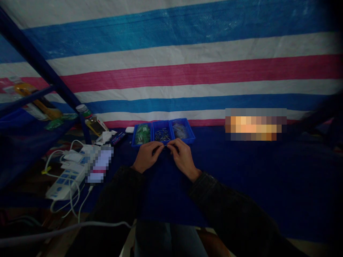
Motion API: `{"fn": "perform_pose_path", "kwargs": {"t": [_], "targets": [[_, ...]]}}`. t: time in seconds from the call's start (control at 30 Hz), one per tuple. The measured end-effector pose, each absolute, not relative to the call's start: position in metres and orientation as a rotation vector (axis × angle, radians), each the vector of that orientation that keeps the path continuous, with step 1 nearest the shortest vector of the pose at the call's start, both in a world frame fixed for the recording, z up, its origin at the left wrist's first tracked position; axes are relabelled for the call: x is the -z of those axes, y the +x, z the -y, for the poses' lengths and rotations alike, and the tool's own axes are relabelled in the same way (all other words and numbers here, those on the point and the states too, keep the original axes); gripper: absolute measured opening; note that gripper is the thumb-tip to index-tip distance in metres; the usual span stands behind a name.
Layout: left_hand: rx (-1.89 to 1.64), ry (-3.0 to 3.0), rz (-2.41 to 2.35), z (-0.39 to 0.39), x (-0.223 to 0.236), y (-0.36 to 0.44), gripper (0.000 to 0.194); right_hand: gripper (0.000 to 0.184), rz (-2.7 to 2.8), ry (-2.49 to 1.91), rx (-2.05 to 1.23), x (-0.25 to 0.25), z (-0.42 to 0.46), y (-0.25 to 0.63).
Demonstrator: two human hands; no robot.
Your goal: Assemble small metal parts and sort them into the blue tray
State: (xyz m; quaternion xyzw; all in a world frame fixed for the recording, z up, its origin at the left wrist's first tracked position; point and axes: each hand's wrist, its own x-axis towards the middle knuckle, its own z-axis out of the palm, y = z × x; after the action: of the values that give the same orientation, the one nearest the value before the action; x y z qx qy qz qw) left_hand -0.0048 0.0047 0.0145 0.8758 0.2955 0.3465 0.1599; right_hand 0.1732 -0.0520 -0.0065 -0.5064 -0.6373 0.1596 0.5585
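Note:
My left hand (148,156) and my right hand (183,157) meet just in front of a blue three-part bin (190,141). Both are closed in a pinch, thumbs against fingertips. A small thin metal piece (165,145) spans the gap between the fingertips; its exact kind is too small to make out. In the bin's left compartment lie green items in clear plastic (143,134). Small loose metal pins or screws (162,134) fill the middle one, and clear plastic bags (180,131) sit in the right one.
Left of my arms, a white power strip (59,184) with tangled white cables lies beside a blurred-out phone (100,166). A bottle (92,119), crumpled tissue (106,136) and a small white case (130,130) stand behind. A dark blue cloth (235,178) covers the table; a pixelated patch hides something at right.

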Motion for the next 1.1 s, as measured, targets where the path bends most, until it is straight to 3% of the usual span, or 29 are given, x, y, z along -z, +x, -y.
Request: {"fn": "perform_pose_path", "kwargs": {"t": [0.57,0.93,1.1], "targets": [[-0.887,2.562,-0.769,-0.001,-0.015,-0.001,0.022,0.045,1.596,-1.332,-0.377,0.018,0.047,0.173],[-0.955,2.559,-0.831,-0.005,-0.013,-0.002,0.018,0.017,1.532,-1.255,-0.33,0.01,0.052,0.172],[-1.002,2.545,-0.879,-0.007,-0.011,-0.004,0.016,0.014,1.52,-1.227,-0.326,0.007,0.053,0.173]]}}
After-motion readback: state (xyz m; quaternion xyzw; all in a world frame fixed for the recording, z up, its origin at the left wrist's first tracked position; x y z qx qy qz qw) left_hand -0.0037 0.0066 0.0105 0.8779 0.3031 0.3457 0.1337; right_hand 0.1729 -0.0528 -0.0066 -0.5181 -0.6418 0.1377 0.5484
